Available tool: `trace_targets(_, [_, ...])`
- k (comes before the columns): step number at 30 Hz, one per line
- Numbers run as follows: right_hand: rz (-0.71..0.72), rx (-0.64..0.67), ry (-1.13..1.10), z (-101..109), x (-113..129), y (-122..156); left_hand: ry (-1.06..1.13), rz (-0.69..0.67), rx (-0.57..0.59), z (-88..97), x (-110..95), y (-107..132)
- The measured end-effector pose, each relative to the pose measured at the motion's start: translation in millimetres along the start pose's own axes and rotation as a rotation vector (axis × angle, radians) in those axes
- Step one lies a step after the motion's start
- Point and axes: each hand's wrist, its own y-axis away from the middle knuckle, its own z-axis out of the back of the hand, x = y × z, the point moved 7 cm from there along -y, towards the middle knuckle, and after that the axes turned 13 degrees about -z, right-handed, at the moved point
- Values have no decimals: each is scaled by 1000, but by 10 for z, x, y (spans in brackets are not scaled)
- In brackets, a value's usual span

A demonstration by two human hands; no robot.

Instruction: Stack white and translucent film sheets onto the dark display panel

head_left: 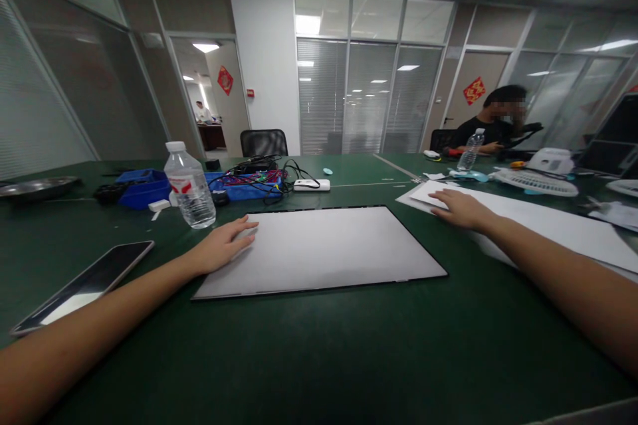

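A flat white panel with a thin black border (329, 249) lies on the green table in front of me. On its left edge rests my left hand (226, 244), fingers stretched out and holding nothing. My right hand (463, 210) is to the right of the panel, laid over the far left end of some large white sheets (538, 219). Its fingers are extended and apart. The sheets overlap one another and run off toward the right, partly behind my forearm.
A smartphone-like dark tablet (90, 285) lies beside my left forearm. Past my left hand stands a clear water bottle (189, 186). Blue trays (249, 187) with tangled wires and a white power strip (312, 184) sit farther back. A person (491, 123) sits at the far right.
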Motion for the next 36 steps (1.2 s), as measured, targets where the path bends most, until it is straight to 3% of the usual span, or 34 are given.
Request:
trace_targets(3, [-155, 31, 62, -79, -334, -24, -65, -27, 31, 3, -49, 1])
trace_targets(5, [-196, 66, 90, -125, -399, -21, -90, -31, 47, -3, -60, 2])
trace_targets(11, [-190, 16, 203, -11, -120, 47, -103, -21, 67, -24, -36, 9])
trace_targets(16, [-111, -155, 257, 305, 450, 250, -87, -29, 53, -16, -44, 13])
trace_targets(20, [81, -219, 249, 422, 1108, 545, -83, -25, 47, -12, -41, 14])
trace_targets(25, [545, -204, 89, 432, 1974, 1153, -82, -29, 45, -20, -45, 4])
trace_targets(28, [787, -126, -68, 488, 2229, 1438, -77, -38, 38, -27, -49, -1])
trace_targets(32, [899, -65, -197, 555, 2131, 1418, -67, -36, 44, -27, -50, 0])
trace_targets(36, [689, -140, -119, 510, 1711, 1017, -82, -28, 63, -20, -51, 6])
